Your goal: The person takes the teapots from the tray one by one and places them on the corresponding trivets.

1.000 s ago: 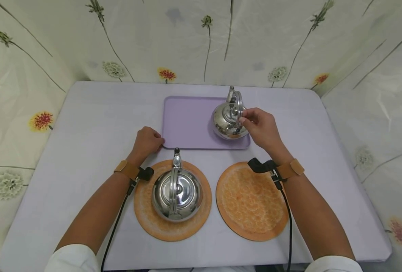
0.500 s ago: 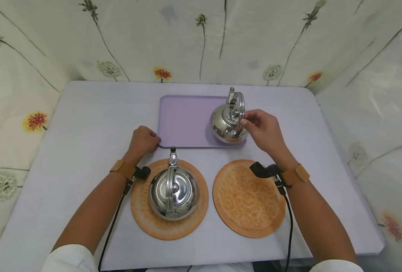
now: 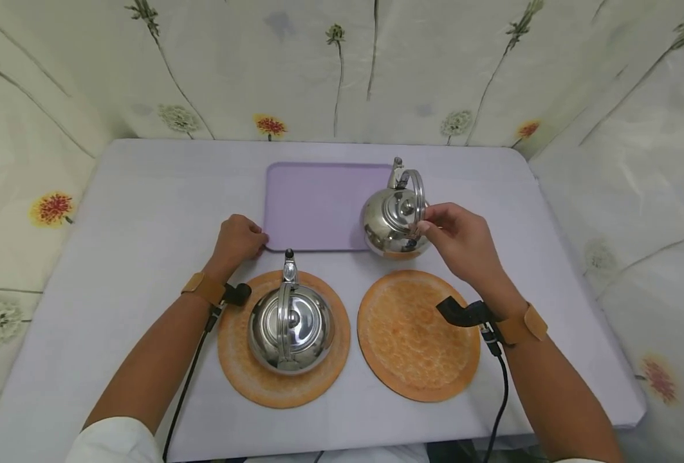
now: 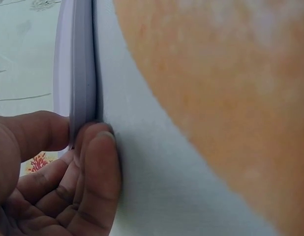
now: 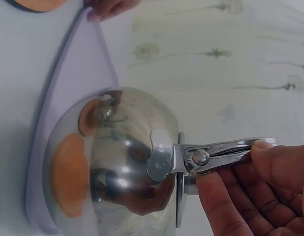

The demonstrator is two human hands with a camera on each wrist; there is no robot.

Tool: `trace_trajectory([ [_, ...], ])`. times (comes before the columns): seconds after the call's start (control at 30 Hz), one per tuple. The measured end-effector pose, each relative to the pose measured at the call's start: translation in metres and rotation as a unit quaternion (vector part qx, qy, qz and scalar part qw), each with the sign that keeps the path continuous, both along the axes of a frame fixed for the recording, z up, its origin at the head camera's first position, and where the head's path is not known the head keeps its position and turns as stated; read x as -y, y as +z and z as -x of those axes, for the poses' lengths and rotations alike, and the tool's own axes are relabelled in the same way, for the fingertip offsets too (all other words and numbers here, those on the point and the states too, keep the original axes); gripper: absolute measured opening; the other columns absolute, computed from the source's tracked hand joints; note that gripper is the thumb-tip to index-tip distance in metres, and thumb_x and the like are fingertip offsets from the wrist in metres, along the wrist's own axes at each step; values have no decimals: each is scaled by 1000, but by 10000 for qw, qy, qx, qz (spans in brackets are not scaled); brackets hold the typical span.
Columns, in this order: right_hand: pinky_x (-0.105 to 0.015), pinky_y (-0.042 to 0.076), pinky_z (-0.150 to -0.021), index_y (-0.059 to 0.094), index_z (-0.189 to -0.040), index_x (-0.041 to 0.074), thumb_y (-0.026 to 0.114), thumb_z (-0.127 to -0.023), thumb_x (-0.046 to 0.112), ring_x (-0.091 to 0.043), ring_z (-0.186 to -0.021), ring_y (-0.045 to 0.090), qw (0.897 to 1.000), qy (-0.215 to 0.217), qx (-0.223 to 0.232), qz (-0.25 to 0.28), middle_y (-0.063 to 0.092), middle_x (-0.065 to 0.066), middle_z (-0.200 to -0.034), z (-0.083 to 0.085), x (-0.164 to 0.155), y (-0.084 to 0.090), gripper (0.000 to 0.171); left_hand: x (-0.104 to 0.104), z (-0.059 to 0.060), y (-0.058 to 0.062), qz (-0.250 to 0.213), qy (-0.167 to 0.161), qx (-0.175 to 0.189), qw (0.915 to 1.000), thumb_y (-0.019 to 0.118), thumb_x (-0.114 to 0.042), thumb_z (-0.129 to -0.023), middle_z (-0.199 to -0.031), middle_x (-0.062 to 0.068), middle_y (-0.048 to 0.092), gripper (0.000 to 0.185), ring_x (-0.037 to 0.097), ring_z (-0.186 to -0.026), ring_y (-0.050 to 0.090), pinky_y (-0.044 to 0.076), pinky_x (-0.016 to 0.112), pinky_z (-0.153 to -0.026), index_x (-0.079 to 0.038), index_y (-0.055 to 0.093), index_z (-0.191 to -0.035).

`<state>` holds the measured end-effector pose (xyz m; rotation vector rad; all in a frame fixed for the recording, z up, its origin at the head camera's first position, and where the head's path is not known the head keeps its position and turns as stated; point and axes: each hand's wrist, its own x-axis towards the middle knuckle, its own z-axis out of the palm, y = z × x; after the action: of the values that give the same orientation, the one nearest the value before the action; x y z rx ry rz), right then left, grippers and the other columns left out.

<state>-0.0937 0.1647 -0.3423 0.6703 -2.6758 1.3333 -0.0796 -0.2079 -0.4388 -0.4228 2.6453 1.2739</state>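
My right hand (image 3: 434, 225) pinches the folding handle (image 5: 218, 151) of a shiny steel kettle (image 3: 392, 224), which hangs over the near right corner of a lilac tray (image 3: 318, 202). In the right wrist view the kettle (image 5: 112, 162) mirrors an orange mat, and my fingers (image 5: 250, 191) curl round the handle's end. My left hand (image 3: 239, 236) grips the tray's near left corner. The left wrist view shows its thumb and fingers (image 4: 95, 162) clamped on the tray's edge (image 4: 83, 73). A second steel kettle (image 3: 291, 325) stands on the left round orange mat (image 3: 234, 360).
A bare round orange mat (image 3: 418, 334) lies at the near right, just in front of the held kettle. The table (image 3: 145, 193) has a lilac cloth, and flowered sheets wall it on three sides. Black cables run from both wrists off the near edge.
My right hand has drawn the kettle from the tray's right part toward me, to the tray's near right corner. My left hand has kept its hold on the tray corner.
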Motion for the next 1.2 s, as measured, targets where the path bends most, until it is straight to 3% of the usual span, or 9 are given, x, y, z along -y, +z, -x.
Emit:
trace_trajectory([
  [0.37,-20,48,-86,63,-106,-2,65,-93,5,-23,-98,65,10000,45,-27,-17,66,-8,-99,-26,-14,3,15,-3,2,-1,12,78,217,9997,64,-10,-89,-71,11,69,22,12,-56,62,47,23,-53,7,71,-101],
  [0.7,-20,49,-86,62,-103,-6,65,-89,-4,-19,-93,66,9988,256,-150,389,66,-7,-97,-40,-24,0,14,-4,1,1,26,86,164,9998,64,-10,-89,-72,11,69,20,14,-57,63,48,24,-53,6,72,-99],
  [1.2,-19,49,-84,63,-101,-4,67,-85,-11,-13,-93,67,9986,253,-259,384,69,-10,-97,-65,-36,-4,18,-2,2,-2,142,38,191,9997,63,-12,-89,-67,8,68,20,15,-58,62,46,26,-55,5,73,-96],
])
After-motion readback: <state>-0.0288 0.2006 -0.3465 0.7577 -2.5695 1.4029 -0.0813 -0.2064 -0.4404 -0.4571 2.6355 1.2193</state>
